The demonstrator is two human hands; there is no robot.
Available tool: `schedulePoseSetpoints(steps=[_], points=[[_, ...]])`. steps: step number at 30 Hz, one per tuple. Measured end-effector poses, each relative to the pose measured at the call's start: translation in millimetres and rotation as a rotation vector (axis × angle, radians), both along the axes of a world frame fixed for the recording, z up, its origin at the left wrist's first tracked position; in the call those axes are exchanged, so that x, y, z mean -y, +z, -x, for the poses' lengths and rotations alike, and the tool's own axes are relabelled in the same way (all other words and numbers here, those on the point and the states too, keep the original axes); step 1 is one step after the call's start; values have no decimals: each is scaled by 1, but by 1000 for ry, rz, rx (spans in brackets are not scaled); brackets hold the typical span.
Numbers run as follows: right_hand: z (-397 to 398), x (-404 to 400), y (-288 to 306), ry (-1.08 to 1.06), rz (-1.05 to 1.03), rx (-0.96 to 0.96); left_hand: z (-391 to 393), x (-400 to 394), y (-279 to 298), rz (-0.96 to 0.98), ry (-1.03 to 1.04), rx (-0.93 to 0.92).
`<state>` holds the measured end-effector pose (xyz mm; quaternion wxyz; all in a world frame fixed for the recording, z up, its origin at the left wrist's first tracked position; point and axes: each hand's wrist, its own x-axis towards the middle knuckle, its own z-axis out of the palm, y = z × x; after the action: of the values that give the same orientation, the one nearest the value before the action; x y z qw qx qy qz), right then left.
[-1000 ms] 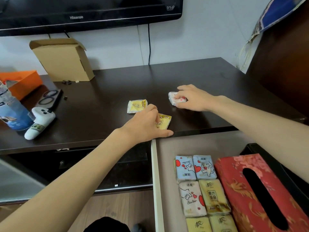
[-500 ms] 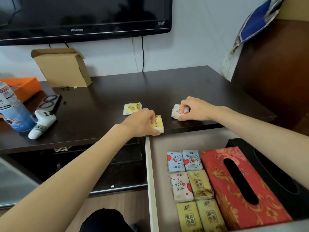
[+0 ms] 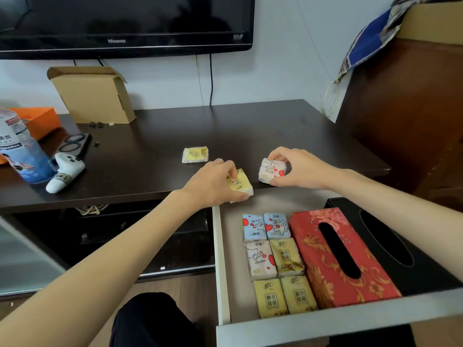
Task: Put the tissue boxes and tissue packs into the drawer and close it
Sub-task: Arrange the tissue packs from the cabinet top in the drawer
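Left hand (image 3: 213,182) grips a yellow tissue pack (image 3: 240,185) and right hand (image 3: 297,169) grips a white heart-print tissue pack (image 3: 271,170), both at the dark cabinet top's (image 3: 155,136) front edge above the open drawer (image 3: 325,323), one flat yellow pack (image 3: 195,155) lying behind.

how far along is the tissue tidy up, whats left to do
Mostly done: the red tissue box, a black tissue box and six packs already lie in the open drawer. In hand: the left hand grips a yellow pack, the right hand a white heart-print pack. Left: those two, the yellow pack on the cabinet top, then closing the drawer.
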<state>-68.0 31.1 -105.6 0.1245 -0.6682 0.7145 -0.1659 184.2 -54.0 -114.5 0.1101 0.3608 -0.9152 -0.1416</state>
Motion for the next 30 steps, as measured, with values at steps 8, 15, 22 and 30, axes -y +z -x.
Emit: schedulePoseSetpoints(steps=[8,15,22,30], points=[[-18,-110,-10,175,-126,215,-27,-96,-20,-268,-213,42],[-24,-156,-36,302,-387,107,-32,-134,-45,-431,-405,268],[-32,-152,-52,435,-283,-201,-24,-142,-57,-317,-412,243],[-29,-155,-60,523,-262,-240,-30,-140,-71,-300,-458,221]])
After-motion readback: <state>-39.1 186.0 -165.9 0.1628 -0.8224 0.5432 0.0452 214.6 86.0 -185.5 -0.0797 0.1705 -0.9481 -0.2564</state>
